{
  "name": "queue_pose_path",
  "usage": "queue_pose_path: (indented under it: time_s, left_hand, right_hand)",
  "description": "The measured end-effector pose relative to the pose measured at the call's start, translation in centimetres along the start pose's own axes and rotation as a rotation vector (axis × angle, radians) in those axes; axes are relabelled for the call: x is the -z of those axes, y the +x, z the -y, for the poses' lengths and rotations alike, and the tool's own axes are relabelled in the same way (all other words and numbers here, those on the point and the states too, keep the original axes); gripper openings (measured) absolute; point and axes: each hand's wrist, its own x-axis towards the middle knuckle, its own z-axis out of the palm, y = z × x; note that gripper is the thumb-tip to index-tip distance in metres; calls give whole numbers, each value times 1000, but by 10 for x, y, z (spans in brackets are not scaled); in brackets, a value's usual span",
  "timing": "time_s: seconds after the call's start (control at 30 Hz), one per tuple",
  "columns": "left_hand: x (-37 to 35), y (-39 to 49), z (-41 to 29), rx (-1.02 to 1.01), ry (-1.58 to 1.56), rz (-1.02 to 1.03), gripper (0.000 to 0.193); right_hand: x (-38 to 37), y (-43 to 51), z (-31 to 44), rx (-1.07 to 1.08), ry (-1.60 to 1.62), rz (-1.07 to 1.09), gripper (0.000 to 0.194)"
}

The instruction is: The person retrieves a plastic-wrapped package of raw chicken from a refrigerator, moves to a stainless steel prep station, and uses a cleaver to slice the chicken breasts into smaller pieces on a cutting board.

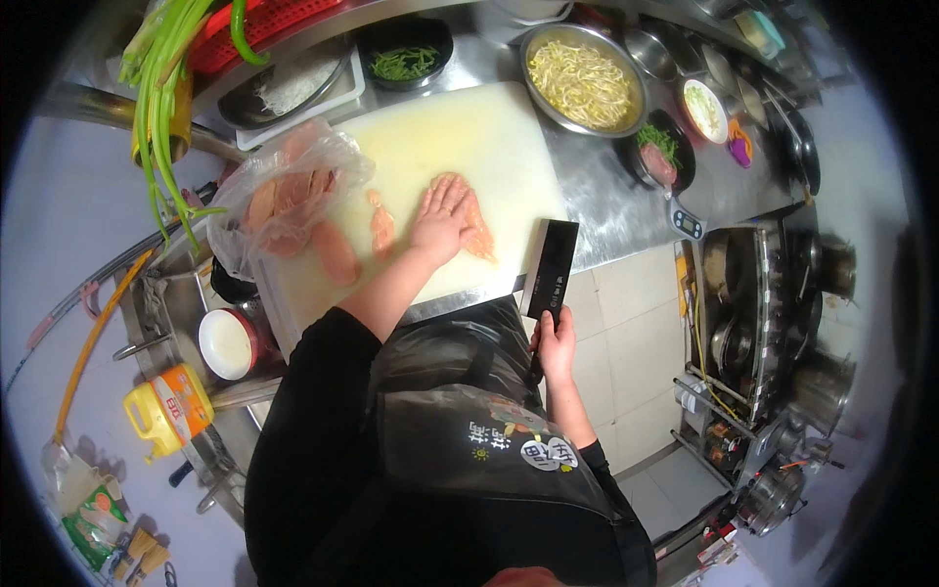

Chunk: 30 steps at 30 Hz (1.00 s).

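Note:
My left hand (440,227) lies flat on a raw chicken breast (478,235), palm down and fingers slightly spread, covering much of the meat. The breast rests on a white plastic cutting board (440,121). In my right hand (555,345) is the handle of a black-bladed cleaver (554,264), held beside the board's right front edge with the blade pointing away from me. A thin strip of chicken (381,227) and another chicken piece (336,253) lie left of my left hand. More raw chicken sits in a clear plastic bag (345,158) on the board's left side.
Behind the board stand a steel bowl of bean sprouts (583,81) and a black bowl of cut green vegetables (403,64). Further right are a black bowl with meat and greens (659,158) and a digital kitchen scale (687,220). A red-and-white bowl (226,343) is at left.

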Motion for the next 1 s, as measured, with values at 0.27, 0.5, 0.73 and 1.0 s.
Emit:
queue_pose_path:
  time_s: [0.27, 0.5, 0.73, 1.0]
  left_hand:
    - [14, -11, -20, 39, 29, 173, 78]
    - [-2, -42, -47, -72, 11, 136, 85]
    - [3, -50, -19, -180, -580, 281, 51]
    - [6, -91, 61, 547, -320, -522, 40]
  right_hand:
    - [-14, 3, 11, -29, -32, 63, 10]
    - [-18, 9, 14, 11, -5, 78, 12]
    - [-16, 13, 8, 44, 16, 57, 15]
    - [-22, 8, 14, 36, -118, 128, 14]
